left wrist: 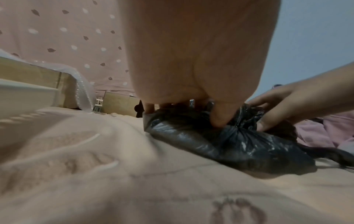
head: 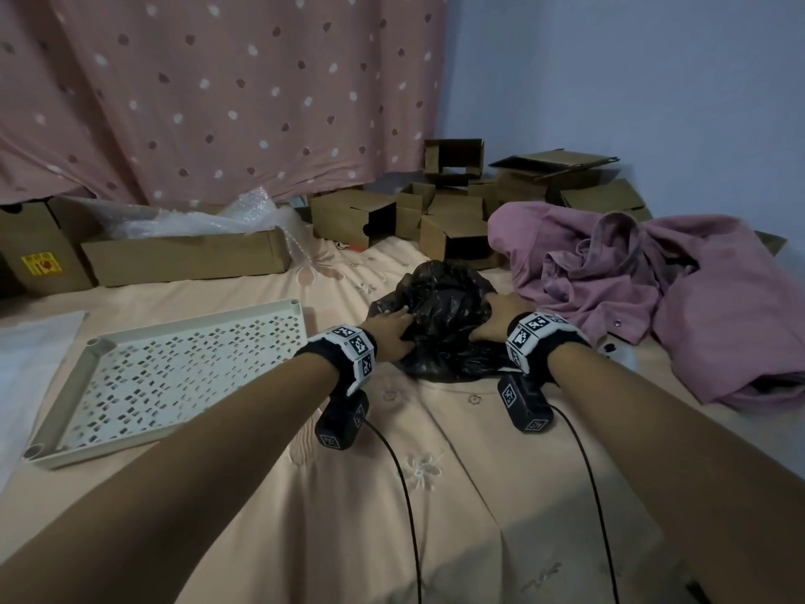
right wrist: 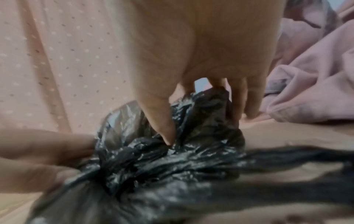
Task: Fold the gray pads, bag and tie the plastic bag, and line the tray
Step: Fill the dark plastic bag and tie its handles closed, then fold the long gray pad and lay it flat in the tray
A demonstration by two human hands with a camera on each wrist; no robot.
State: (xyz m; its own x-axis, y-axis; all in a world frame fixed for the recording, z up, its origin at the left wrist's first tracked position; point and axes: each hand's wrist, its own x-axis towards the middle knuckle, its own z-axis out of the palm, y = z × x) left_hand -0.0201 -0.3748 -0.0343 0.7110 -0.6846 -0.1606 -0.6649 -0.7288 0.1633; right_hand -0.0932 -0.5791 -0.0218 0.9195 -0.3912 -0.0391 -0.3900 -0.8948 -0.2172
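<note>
Your left hand [head: 392, 331] and right hand [head: 492, 324] both pinch the knotted black plastic bag [head: 444, 307]; the tray [head: 65, 385] runs long leftward, with no readable writing.

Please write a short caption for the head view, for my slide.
Both hands, left hand and right hand, grip the black plastic bag beside the perforated tray.

The plastic bag [head: 444, 298] is thin, crinkled, glossy black film; the perforated tray [head: 174, 368] matt cream plastic.
</note>
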